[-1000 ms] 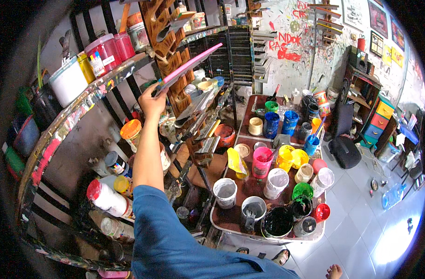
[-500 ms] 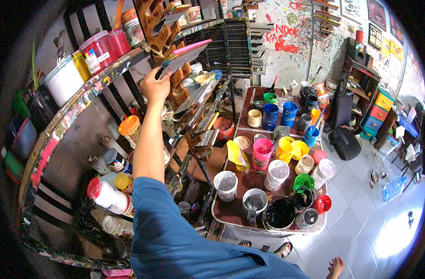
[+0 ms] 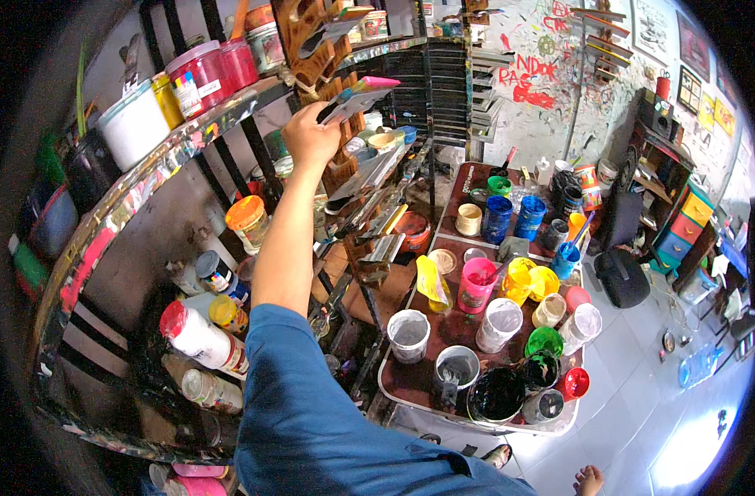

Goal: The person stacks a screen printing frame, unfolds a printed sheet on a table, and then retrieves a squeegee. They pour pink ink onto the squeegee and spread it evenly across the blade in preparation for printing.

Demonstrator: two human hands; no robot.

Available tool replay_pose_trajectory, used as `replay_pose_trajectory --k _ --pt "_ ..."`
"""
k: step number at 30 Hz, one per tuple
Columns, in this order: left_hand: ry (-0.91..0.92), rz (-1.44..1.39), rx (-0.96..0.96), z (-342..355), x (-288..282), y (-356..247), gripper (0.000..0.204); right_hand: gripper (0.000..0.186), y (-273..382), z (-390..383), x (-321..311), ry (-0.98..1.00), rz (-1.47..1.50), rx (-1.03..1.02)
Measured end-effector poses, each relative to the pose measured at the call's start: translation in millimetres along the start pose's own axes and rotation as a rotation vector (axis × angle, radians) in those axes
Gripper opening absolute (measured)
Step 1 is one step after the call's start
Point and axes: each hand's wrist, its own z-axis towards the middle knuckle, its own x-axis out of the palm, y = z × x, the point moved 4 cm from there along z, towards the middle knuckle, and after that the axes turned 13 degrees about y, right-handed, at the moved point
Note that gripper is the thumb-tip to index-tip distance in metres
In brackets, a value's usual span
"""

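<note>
My left hand point(image 3: 309, 137) reaches up and away to the wavy wooden slotted rack point(image 3: 342, 171). It is closed on the near end of a flat grey panel point(image 3: 359, 104) with a pink, paint-stained edge. The panel lies across the rack at a slot, its far end tilted slightly up; whether it rests on the wood I cannot tell. More flat panels point(image 3: 362, 180) sit in the lower slots. My right hand point(image 3: 588, 481) hangs low near the bottom edge, fingers loosely bent and apart, nothing seen in it.
Paint tubs, including a white bucket point(image 3: 134, 128), line the curved shelf point(image 3: 129, 194) at left. Right of the rack, a brown table point(image 3: 427, 335) bears several paint pots, among them a pink cup point(image 3: 476, 286). A black chair point(image 3: 621, 279) stands on the tiled floor.
My left hand has moved up and farther toward the rack with the panel, which now looks flatter. The whole view has shifted slightly. My right hand still hangs low.
</note>
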Motion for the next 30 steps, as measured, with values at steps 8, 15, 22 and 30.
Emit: replay_pose_trajectory --k 8,15,22,30 --pt "-0.034 0.043 0.163 2.8 5.7 -1.1 0.024 0.046 -24.9 -1.8 7.7 0.002 0.054 0.076" --pt "-0.067 0.076 0.215 3.6 11.9 -1.3 0.024 0.026 -64.9 35.6 0.9 -0.036 0.099 -0.033" --pt "-0.183 0.039 0.263 -12.7 -0.6 13.3 0.026 0.027 -79.4 35.2 2.4 -0.059 0.074 -0.001" --pt "-0.078 -0.038 0.151 -18.2 -6.4 25.5 0.022 0.022 -69.5 6.1 4.0 -0.083 0.122 0.032"
